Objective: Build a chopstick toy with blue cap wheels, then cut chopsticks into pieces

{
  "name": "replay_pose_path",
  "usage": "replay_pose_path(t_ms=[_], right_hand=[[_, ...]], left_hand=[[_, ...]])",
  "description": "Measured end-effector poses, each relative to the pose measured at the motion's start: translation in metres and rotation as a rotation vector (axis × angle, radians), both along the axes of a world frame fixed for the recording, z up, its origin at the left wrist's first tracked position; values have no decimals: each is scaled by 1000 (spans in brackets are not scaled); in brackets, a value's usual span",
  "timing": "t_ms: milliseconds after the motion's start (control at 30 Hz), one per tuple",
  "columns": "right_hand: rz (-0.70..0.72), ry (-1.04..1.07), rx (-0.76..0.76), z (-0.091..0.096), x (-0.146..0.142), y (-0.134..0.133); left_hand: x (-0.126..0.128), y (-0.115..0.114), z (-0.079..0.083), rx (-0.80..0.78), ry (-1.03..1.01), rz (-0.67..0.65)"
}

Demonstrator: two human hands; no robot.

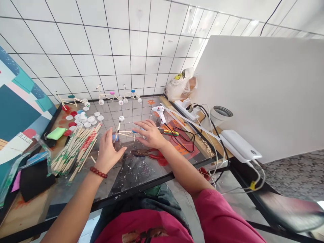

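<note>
Now a person's two bare hands are bracketing a wooden-stick model [126,135] near the middle of a glass-topped counter [141,114]. The left hand [109,150], with a red beaded bracelet [98,172] circling its wrist, is curving open beside the model, thumb standing well apart from the fingers. The right hand [151,135] is stretching its fingers over the other end; its thumb is hiding from view, so whether it is gripping cannot be told. Three similar models [112,93] are standing along the far edge. Bottle caps [87,124] are lying toward the far left corner, with chopsticks [73,150] spreading along the left side. Pliers [141,152] are resting nearer the front edge, while a white glue gun [160,114] is lying toward the right edge.
</note>
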State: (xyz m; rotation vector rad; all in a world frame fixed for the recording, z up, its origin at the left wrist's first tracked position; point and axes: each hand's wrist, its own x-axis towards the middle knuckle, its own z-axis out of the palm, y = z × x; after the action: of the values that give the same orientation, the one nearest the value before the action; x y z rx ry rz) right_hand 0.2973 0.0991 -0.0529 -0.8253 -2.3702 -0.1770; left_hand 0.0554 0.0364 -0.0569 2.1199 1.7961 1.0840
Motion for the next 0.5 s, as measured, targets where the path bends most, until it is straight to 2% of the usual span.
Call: replay_pose_path(t_ms=[67,167,233,333,500], right_hand=[[21,47,-42,-1,0,0],[10,195,-137,-5,1,1],[-19,289,-201,-10,1,3],[-26,356,-280,-16,1,8],[36,380,-338,-20,-2,12]], left_hand=[[2,-23,10,70,19,68],[13,-52,18,174,-36,55],[26,-58,19,156,-81,-12],[46,-42,16,113,-65,-76],[66,-2,10,-19,33,-39]])
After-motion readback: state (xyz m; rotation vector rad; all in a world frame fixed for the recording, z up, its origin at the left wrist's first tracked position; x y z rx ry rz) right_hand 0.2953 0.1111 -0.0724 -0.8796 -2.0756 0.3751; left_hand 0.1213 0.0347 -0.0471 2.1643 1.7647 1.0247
